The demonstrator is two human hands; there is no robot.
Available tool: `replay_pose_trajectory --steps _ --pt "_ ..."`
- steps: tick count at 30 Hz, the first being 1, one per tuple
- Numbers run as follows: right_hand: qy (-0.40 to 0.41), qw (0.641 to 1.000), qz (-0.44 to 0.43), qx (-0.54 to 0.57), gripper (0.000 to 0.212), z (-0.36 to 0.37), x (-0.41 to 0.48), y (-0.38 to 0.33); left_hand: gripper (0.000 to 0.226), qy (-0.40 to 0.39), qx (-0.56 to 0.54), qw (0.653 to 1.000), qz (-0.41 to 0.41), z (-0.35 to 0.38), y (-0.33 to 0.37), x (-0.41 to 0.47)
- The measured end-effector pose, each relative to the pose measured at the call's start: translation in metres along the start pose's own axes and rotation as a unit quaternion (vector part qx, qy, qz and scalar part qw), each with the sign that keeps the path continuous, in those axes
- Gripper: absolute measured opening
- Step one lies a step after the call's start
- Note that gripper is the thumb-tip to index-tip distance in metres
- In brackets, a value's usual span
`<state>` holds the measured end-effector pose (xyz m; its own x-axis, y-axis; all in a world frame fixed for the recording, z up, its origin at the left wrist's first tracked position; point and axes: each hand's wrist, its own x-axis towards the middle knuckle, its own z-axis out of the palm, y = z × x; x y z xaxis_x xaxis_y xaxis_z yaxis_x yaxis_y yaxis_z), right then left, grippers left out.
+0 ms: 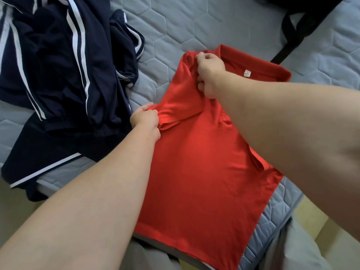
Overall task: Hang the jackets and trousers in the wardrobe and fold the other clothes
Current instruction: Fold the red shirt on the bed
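Lying flat on the bed point(175, 26), my red shirt point(198, 172) has its hem at the near edge, close to my grey trousers point(148, 256), and its collar point(253, 63) at the far end, where a small white label point(247, 73) shows inside the neck. The cloth is smooth over the body and rumpled only at the left sleeve point(181, 106), which is folded in across the shirt.

My left hand point(145, 121) is at that sleeve's hem, fingers point(152, 114) curled tight and pinching the edge. My right hand point(209, 72) reaches farther, across the shirt, and its fingers are bunched on the cloth at the shoulder just beside the collar. Both forearms are bare.

Just left of the shirt is a heap of navy clothes point(58, 75) with white stripes, crumpled and overlapping. The bed is covered in pale blue-grey quilting with a hexagon pattern. At the far right corner a black strap point(292, 30) lies on it. A pale yellowish floor point(321, 227) shows at my lower right.
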<state>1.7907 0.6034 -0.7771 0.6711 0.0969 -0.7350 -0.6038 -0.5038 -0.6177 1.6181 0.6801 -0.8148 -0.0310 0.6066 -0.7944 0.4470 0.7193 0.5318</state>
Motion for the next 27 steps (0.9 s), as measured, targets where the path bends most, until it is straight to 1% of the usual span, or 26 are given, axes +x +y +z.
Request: replay_pose_trajectory --steps 1,3,4,6,8,10,11,12,14,15,16,17,19,20,21,22,24,25,26,27 --pt "-0.014 1.000 -0.007 -0.025 0.020 -0.002 0.002 0.002 0.039 -0.003 0.006 1.000 0.002 0.000 -0.001 0.001" --pt "-0.031 0.995 -0.037 -0.091 0.029 -0.007 0.001 0.006 0.037 -0.010 0.017 1.000 0.013 -0.001 -0.003 0.003" --pt "-0.027 0.993 -0.054 -0.103 0.036 -0.008 0.001 0.010 0.035 -0.011 0.020 1.000 0.017 0.000 -0.004 0.003" --pt "-0.017 0.994 -0.060 -0.090 0.047 -0.006 -0.003 0.018 0.031 -0.016 0.029 0.999 0.023 -0.001 -0.005 0.003" --pt "-0.017 0.993 -0.077 -0.088 0.044 -0.004 -0.008 0.027 0.030 -0.017 0.046 0.998 0.036 -0.002 -0.006 0.003" --pt "-0.024 0.977 -0.122 -0.175 0.035 -0.003 -0.012 0.036 0.034 -0.007 0.062 0.997 0.052 -0.002 -0.006 0.000" --pt "-0.015 0.966 -0.142 -0.217 0.032 -0.004 -0.014 0.040 0.035 0.000 0.068 0.996 0.056 -0.002 -0.006 -0.001" --pt "0.003 0.961 -0.153 -0.231 0.030 -0.005 -0.015 0.044 0.036 0.007 0.072 0.996 0.057 -0.001 -0.006 -0.002" --pt "0.034 0.969 -0.136 -0.205 0.030 -0.007 -0.017 0.053 0.037 0.018 0.081 0.995 0.057 0.000 -0.004 -0.006" --pt "0.044 0.971 -0.119 -0.202 0.030 -0.008 -0.017 0.058 0.036 0.026 0.103 0.992 0.063 0.002 -0.002 -0.008" --pt "0.047 0.972 -0.104 -0.207 0.030 -0.009 -0.017 0.064 0.034 0.040 0.155 0.984 0.079 0.004 0.002 -0.010" --pt "0.041 0.972 -0.089 -0.215 0.030 -0.010 -0.017 0.070 0.034 0.061 0.233 0.966 0.093 0.008 0.007 -0.013" --pt "0.027 0.969 -0.075 -0.232 0.031 -0.011 -0.020 0.078 0.043 0.117 0.393 0.906 0.105 0.017 0.020 -0.023" --pt "0.020 0.970 -0.074 -0.232 0.033 -0.013 -0.022 0.080 0.048 0.130 0.446 0.877 0.126 0.023 0.028 -0.030" --pt "0.012 0.971 -0.077 -0.227 0.035 -0.015 -0.025 0.081 0.051 0.131 0.475 0.852 0.174 0.030 0.035 -0.037" --pt "0.010 0.970 -0.088 -0.225 0.037 -0.019 -0.029 0.081 0.050 0.112 0.488 0.831 0.242 0.039 0.041 -0.041" --pt "0.026 0.965 -0.125 -0.230 0.035 -0.032 -0.039 0.081 0.050 0.018 0.514 0.780 0.355 0.060 0.052 -0.049" --pt "0.047 0.961 -0.144 -0.233 0.032 -0.043 -0.043 0.081 0.054 -0.030 0.536 0.750 0.386 0.073 0.058 -0.053" --pt "0.077 0.956 -0.156 -0.238 0.029 -0.056 -0.045 0.081 0.058 -0.064 0.562 0.722 0.399 0.086 0.064 -0.056" --pt "0.110 0.952 -0.155 -0.240 0.026 -0.072 -0.046 0.081 0.061 -0.079 0.593 0.694 0.401 0.099 0.069 -0.059"
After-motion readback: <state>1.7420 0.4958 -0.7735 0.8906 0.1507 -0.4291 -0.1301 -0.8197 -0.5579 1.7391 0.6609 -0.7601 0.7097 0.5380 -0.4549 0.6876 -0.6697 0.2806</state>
